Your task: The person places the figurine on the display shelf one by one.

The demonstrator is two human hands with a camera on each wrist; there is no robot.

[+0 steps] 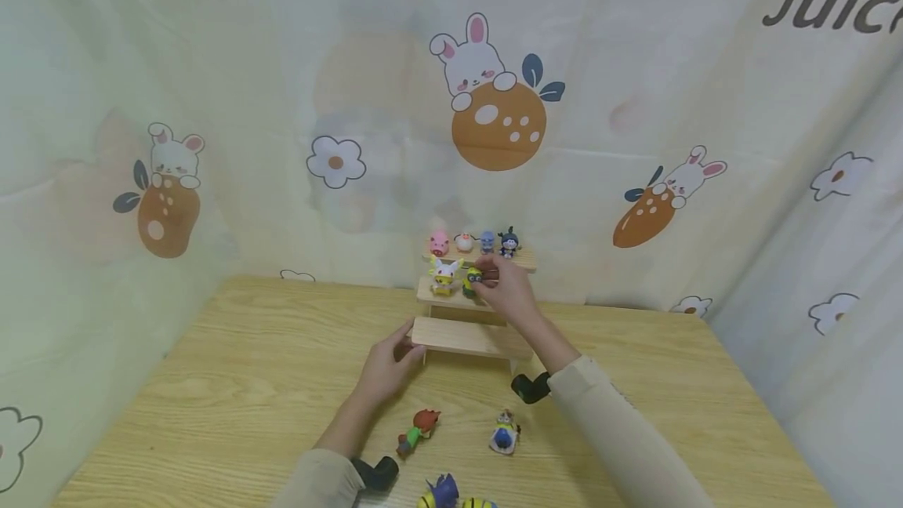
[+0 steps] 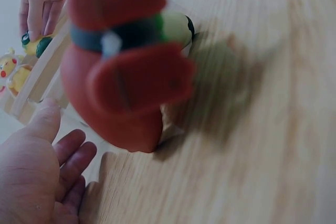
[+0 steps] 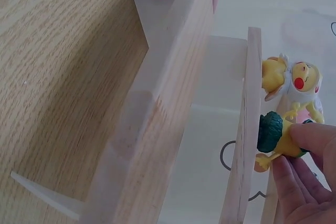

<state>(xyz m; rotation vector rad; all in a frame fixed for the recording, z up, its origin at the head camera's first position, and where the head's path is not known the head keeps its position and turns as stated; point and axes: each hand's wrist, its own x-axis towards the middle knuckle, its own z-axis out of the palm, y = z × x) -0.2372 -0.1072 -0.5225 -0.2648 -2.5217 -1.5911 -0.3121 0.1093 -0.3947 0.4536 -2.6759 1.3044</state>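
A three-step wooden display stand [image 1: 466,338] stands near the back of the table. My right hand [image 1: 506,288] pinches a yellow and green minion figure [image 1: 472,281] between thumb and fingers at the middle step. In the right wrist view, its dark green base [image 3: 269,131] is right at the step's edge. Beside it, a yellow figure in a white eared hood [image 1: 443,277] stands on the same step. My left hand [image 1: 386,367] holds the left end of the lowest step, its thumb in front and fingers behind in the right wrist view.
On the top step stand several small figures [image 1: 463,242]. A red-haired figure [image 1: 418,431] lies near my left forearm, and a blue and white figure [image 1: 504,435] lies nearer the right. More yellow and blue figures [image 1: 440,492] show at the front. A printed curtain [image 1: 395,85] hangs behind.
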